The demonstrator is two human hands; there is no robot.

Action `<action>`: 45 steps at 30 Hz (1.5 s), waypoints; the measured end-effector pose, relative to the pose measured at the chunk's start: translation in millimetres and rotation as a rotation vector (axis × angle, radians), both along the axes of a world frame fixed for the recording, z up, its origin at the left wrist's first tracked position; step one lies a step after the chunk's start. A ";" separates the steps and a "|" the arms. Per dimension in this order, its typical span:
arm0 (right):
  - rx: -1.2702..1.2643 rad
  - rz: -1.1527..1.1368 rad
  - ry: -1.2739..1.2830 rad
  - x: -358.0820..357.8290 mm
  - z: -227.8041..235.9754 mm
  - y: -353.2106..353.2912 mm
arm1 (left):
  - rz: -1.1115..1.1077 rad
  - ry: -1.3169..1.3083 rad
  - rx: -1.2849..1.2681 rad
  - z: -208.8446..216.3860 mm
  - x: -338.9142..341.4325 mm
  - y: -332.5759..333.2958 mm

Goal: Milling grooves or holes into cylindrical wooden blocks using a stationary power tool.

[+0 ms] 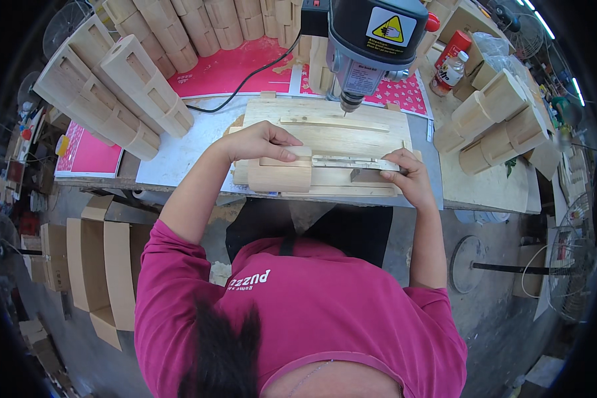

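Note:
On a wooden jig board [265, 114], a rounded pale wooden block [280, 178] lies near the bench's front edge. My left hand [265, 142] grips its top, thumb and fingers closed around the upper edge. With my right hand [408, 174] I pinch the right end of a thin, light slotted strip [351, 162]. The strip's left end meets the block's right side. Just beyond my hands, the chuck of a bench drill [351, 99] hangs over the board with a thin bit pointing down.
Stacked wooden blocks [139, 73] stand at the back left, with more wooden blocks [504, 123] at the right. A bottle [448, 73] and a red can [454, 48] are at the back right. A black cable [239, 89] crosses the bench. Open cardboard boxes [106, 265] sit on the floor at left.

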State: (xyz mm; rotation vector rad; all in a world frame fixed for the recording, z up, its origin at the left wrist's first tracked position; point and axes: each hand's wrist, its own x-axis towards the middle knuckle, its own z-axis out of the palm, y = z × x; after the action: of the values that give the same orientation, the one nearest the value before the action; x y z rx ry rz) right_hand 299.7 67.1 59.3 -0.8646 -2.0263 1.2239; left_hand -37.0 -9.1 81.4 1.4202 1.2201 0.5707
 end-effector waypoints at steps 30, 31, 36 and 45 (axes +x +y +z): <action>0.078 0.004 -0.050 -3.1 -0.1 5.6 | 0.870 -0.532 0.240 -22.4 7.3 0.6; 0.085 0.002 -0.016 -3.3 -1.7 5.4 | 0.883 -0.569 0.229 -29.4 12.8 -10.2; 0.039 0.002 -0.015 -1.1 -6.5 6.1 | 0.907 -0.544 0.242 -47.2 41.8 -52.5; 0.060 0.010 -0.023 -6.6 -4.7 0.2 | 0.573 -0.432 0.064 -47.9 47.1 -22.5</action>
State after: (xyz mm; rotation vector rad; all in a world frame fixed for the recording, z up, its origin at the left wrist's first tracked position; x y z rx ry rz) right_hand 293.1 67.3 54.6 -0.8443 -2.0773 1.1571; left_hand 10.0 -31.6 33.5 0.9135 1.2507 1.2483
